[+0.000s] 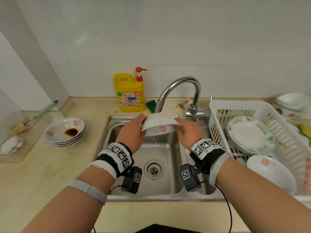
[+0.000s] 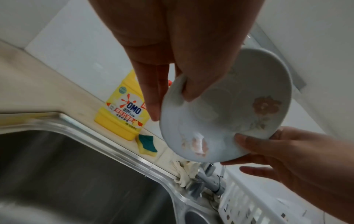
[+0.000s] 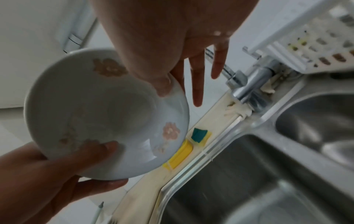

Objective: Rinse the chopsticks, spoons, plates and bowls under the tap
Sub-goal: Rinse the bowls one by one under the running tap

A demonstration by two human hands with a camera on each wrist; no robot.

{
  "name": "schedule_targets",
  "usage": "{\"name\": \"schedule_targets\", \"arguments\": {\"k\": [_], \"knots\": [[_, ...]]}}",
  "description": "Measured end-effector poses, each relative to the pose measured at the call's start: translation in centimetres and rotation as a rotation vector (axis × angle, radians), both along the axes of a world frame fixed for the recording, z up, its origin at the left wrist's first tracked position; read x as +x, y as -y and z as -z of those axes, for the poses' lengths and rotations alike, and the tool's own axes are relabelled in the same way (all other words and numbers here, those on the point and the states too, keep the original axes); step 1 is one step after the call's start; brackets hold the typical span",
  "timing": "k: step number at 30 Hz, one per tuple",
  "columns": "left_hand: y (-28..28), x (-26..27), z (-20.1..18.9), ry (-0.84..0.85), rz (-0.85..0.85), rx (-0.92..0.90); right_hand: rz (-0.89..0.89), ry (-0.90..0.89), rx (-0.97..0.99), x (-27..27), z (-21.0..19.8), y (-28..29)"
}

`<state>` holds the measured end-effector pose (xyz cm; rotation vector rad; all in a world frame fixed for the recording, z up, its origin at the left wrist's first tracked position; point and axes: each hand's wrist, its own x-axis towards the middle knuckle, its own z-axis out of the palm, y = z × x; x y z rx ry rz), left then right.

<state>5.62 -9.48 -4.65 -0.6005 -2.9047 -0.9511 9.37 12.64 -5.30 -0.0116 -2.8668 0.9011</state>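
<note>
I hold a white deep plate (image 1: 159,126) with pink flowers, tilted bottom-up just under the spout of the chrome tap (image 1: 181,81), over the steel sink (image 1: 168,182). My left hand (image 1: 140,122) pinches its left rim, thumb on the inner face (image 2: 189,91) and fingers (image 2: 153,103) behind. On the right rim my right hand (image 1: 179,124) pinches with thumb (image 3: 162,89) and forefinger; its other fingers (image 3: 197,91) stick out straight. The plate's inner face (image 2: 226,109) (image 3: 95,113) looks wet. A thin trickle seems to fall from its lower edge.
A stack of soiled flowered plates (image 1: 65,132) with brown sauce sits on the counter to the left. The white drying rack (image 1: 244,106) on the right holds several plates. A yellow detergent bottle (image 1: 129,93) and a sponge (image 1: 150,105) stand behind the sink.
</note>
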Motion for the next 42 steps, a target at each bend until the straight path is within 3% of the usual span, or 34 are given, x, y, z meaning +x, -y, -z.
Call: {"name": "schedule_targets", "arguments": {"k": [4,11,14,19,23,26,32,42], "knots": [[-3.9,1.3,-0.8,0.034,0.018,0.133,0.047,-0.055,-0.121,1.8,-1.5,-4.2],[-13.8,4.9,-2.4,0.101,0.094,0.199,0.196,-0.100,-0.245,6.4,-3.8,-14.4],[-18.5,6.2,-1.7,0.243,0.173,0.234,0.280,-0.026,-0.266,8.3,-4.3,-19.6],[-23.8,8.3,0.8,0.424,0.270,0.157,0.324,0.224,-0.023,12.1,-4.0,-26.7],[-26.1,9.0,3.0,0.590,0.228,0.046,0.429,0.445,-0.171,14.5,-1.2,-31.5],[-27.2,10.7,3.7,0.757,0.152,0.130,0.549,0.589,-0.333,15.9,0.9,-33.7],[-27.7,11.8,3.6,0.821,0.070,0.290,0.596,0.698,-0.442,17.4,3.5,-35.3],[-27.4,12.5,3.7,0.868,0.035,0.356,0.503,0.726,-0.247,17.2,6.2,-36.3]]}}
